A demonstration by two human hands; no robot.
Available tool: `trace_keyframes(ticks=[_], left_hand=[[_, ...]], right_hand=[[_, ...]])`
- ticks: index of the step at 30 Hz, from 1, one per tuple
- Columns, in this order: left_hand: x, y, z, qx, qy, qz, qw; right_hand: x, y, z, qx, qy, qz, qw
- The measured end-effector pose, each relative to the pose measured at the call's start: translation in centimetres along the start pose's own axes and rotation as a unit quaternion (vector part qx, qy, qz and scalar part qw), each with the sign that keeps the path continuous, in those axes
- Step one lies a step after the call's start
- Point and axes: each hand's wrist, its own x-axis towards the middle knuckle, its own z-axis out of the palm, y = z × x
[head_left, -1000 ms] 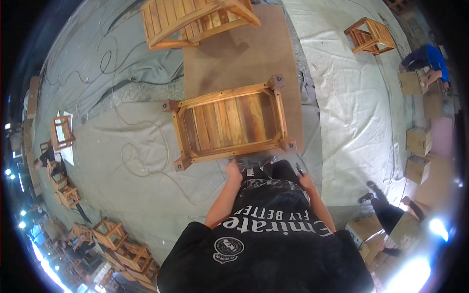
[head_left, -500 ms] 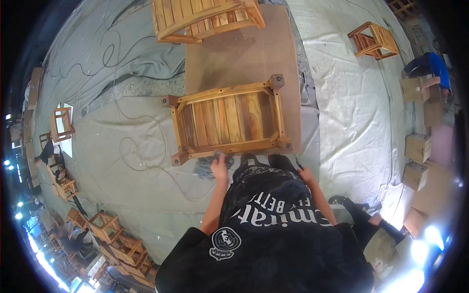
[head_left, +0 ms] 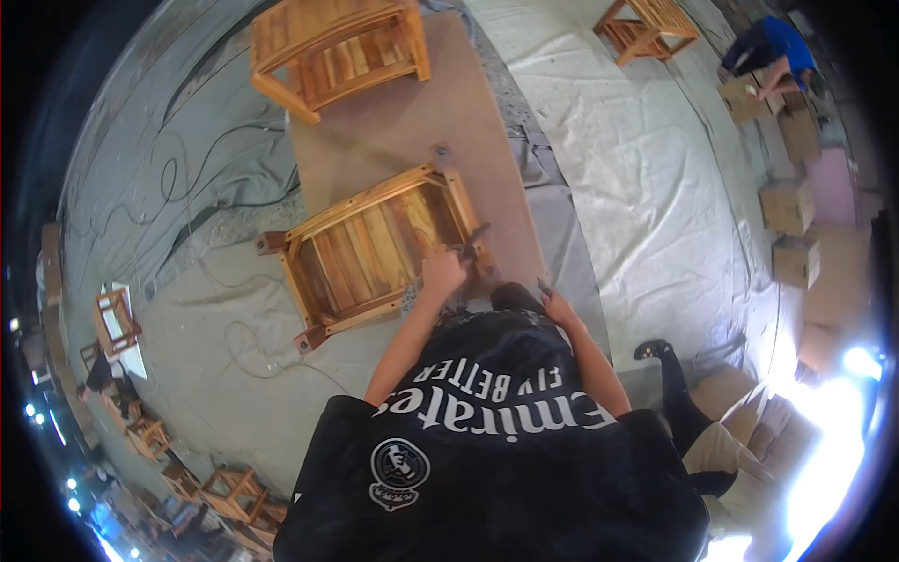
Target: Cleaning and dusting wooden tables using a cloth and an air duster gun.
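An upturned wooden slatted bench [head_left: 370,245] lies before me, its short feet with dark pads pointing up. My left hand [head_left: 444,272] is closed at its near right corner. A dark, elongated tool [head_left: 475,243] sticks out past its fingers, over the frame by the foot; its exact kind is unclear. Mottled grey cloth [head_left: 409,299] shows beside the left wrist, partly hidden by the forearm. Right of the bench, beside my thigh, my right hand [head_left: 558,307] is closed on a small, dark, slim object [head_left: 543,285] that I cannot make out.
Brown cardboard [head_left: 468,112] lies beneath the bench. A second wooden bench [head_left: 342,51] stands at its far end, and a wooden stool [head_left: 648,28] farther right. A person in blue [head_left: 785,47] bends over boxes. Another person's leg [head_left: 679,393] is close at right. Cables [head_left: 245,339] cross the sheeting.
My left hand has moved from the bench's near edge up over its right corner, where the dark tool now shows. The view has turned, so the bench appears tilted and farther left.
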Motion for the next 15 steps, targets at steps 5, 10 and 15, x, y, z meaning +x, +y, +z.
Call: trace_keyframes(ticks=[5,10,15], left_hand=[[0.9,0.0,-0.6,0.077,-0.049,0.081,0.993],[1.2,-0.8,-0.7,0.087,-0.079,0.156,0.981],[1.9,-1.4,-1.0,0.109,-0.128,0.164,0.972]], right_hand=[[0.0,-0.7,0.6,0.041,-0.03,0.113,0.992],[0.0,-0.2,1.2,0.05,0.022,0.088,0.995],[0.0,-0.1,1.0,0.081,0.016,0.104,0.991]])
